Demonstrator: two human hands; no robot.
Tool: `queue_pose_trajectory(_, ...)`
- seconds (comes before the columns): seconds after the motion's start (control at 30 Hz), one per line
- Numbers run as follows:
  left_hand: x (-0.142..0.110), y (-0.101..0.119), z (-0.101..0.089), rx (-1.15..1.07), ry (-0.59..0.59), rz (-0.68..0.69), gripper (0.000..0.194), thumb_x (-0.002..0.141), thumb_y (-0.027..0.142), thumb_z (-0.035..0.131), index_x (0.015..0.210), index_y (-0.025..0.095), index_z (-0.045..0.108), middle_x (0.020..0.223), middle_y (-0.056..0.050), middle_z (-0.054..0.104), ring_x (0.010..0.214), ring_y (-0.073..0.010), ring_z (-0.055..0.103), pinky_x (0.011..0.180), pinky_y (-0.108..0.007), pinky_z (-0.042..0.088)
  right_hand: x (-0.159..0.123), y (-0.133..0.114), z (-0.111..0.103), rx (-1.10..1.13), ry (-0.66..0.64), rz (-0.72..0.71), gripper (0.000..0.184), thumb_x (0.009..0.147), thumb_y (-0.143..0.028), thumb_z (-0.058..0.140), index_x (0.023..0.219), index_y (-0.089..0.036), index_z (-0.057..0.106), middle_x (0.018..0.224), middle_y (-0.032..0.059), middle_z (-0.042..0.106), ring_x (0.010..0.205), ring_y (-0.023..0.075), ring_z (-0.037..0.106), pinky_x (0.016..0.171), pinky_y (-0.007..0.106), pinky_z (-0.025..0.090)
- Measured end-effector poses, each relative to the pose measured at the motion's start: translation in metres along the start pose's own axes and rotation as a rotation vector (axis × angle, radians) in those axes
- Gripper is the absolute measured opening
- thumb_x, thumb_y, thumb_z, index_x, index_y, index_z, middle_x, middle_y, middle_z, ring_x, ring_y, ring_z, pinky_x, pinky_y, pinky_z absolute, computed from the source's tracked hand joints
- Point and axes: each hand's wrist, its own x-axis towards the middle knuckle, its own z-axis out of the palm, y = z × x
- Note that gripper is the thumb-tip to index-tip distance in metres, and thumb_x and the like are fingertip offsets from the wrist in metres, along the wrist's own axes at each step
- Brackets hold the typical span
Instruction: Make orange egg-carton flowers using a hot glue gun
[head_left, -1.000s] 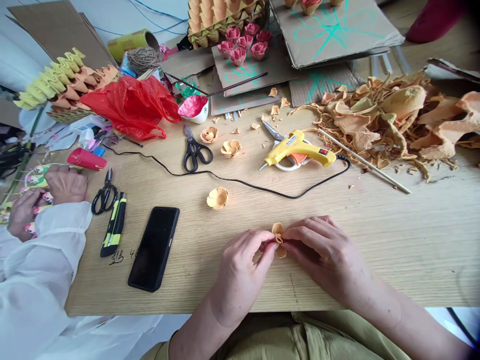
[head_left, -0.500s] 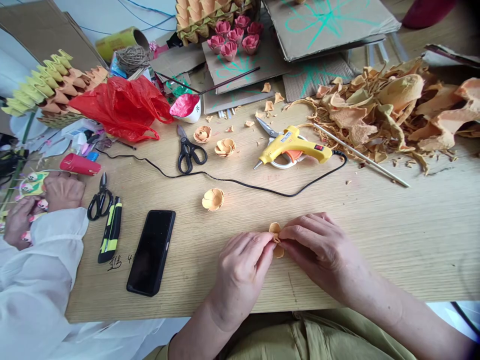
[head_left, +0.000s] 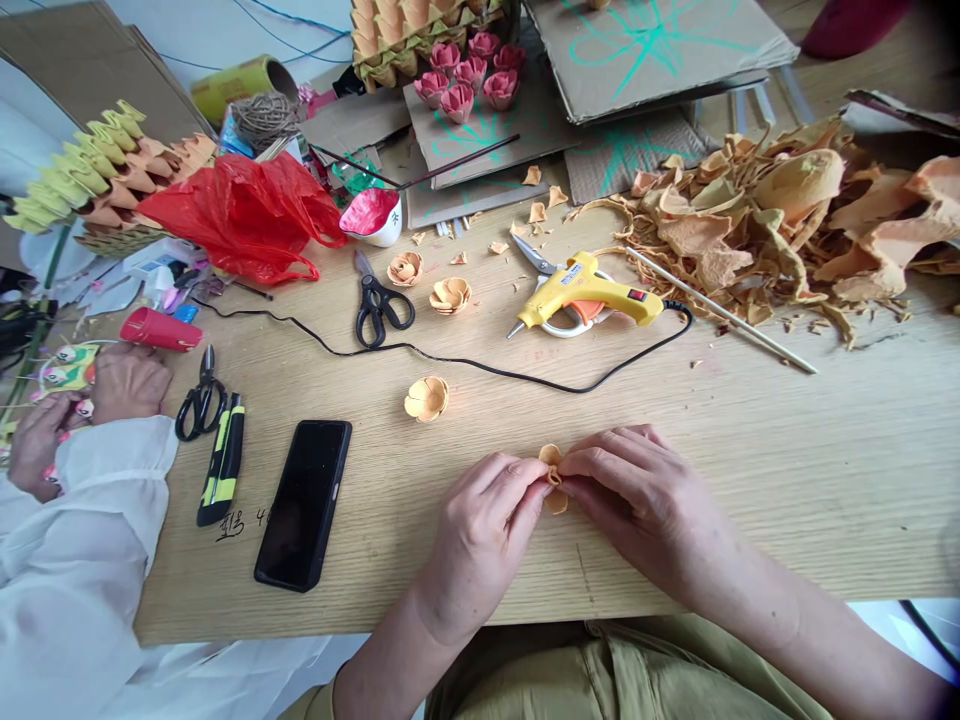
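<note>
Between my two hands is a small orange flower made of egg-carton pulp [head_left: 553, 455], with petals showing above and below my fingertips. My left hand [head_left: 486, 530] pinches its left side, thumb and forefinger at the centre. From the other side my right hand [head_left: 649, 500] pinches it the same way. My fingers cover most of its middle. A finished-looking cup flower [head_left: 426, 399] lies up and to the left, with two more orange flowers [head_left: 450, 296] [head_left: 405, 268] beyond it. The yellow glue gun [head_left: 589, 295] rests on white-handled scissors [head_left: 536, 255] farther off.
A phone [head_left: 302, 505], a utility knife [head_left: 222, 462] and black scissors [head_left: 201, 398] lie left, near a co-worker's hand [head_left: 129, 382]. The glue gun's cord [head_left: 480, 367] crosses the table. Carton scraps [head_left: 750, 220] heap at right; pink flowers [head_left: 471, 74] stand on cardboard behind.
Almost nothing differs. My hands keep the same pinch on the orange flower, with only a slight shift of the fingers, and the view has moved very slightly.
</note>
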Motion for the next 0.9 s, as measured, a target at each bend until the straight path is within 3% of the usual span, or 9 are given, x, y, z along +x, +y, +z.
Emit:
queue_pose_trajectory(0.5,0.0017,0.0003,0.0012,-0.019,0.053,0.030,0.013,0.098,0.009,0.061,0.104,0.019,0.066,0.092,-0.002,0.072,0.084,-0.0138,0.068,0.080,-0.025,0.056,-0.0011,0.0008,-0.0007,0.073,-0.009,0.021,0.010,0.100,-0.015,0.061,0.092,-0.020,0.062,0.086,0.0026,0.072,0.083,0.0185,0.066,0.079,0.035,0.040)
queue_pose_trajectory(0.9,0.0012,-0.0047,0.0010,-0.027,0.022,0.035,0.013,0.097,0.009,0.061,0.105,0.019,0.065,0.093,-0.003,0.071,0.084,-0.0146,0.067,0.078,-0.025,0.054,0.0004,-0.0009,-0.0009,0.021,-0.012,0.003,0.007,0.101,-0.016,0.058,0.096,-0.020,0.062,0.086,0.0027,0.072,0.082,0.0195,0.066,0.077,0.035,0.039)
